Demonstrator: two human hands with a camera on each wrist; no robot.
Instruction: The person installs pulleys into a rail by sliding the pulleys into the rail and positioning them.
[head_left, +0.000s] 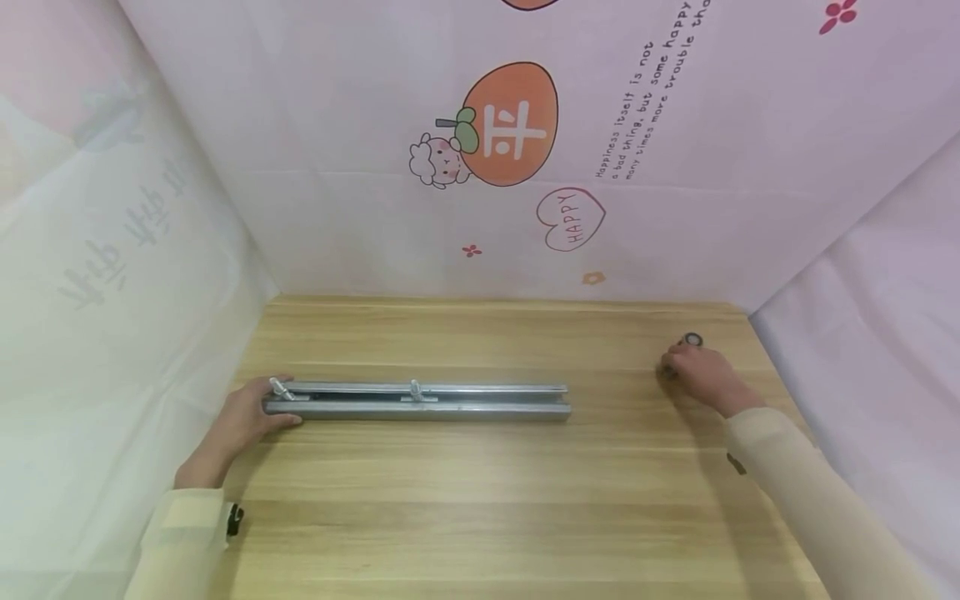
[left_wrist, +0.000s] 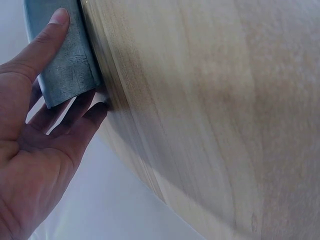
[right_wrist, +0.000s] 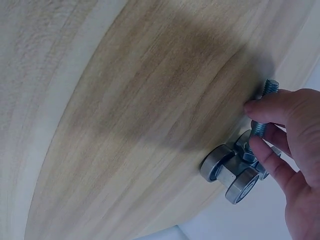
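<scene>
A grey metal C-channel rail (head_left: 495,409) lies across the wooden table with its slot upward. My left hand (head_left: 242,421) grips the rail's left end, thumb along the near side and fingers on the far side. Two threaded bolts with plates, one at the left end (head_left: 281,389) and one near the middle (head_left: 417,390), stick up out of the slot. Off to the right, apart from the rail, my right hand (head_left: 701,377) pinches the threaded bolt (right_wrist: 270,87) of a roller trolley (right_wrist: 227,174). Its small metal wheels are beside the tabletop in the right wrist view.
The wooden table (head_left: 480,517) has its back edge against a printed white cloth (head_left: 337,208). More cloth hangs on the left (head_left: 97,350) and on the right (head_left: 885,275). Table surface lies between the rail's right end and my right hand.
</scene>
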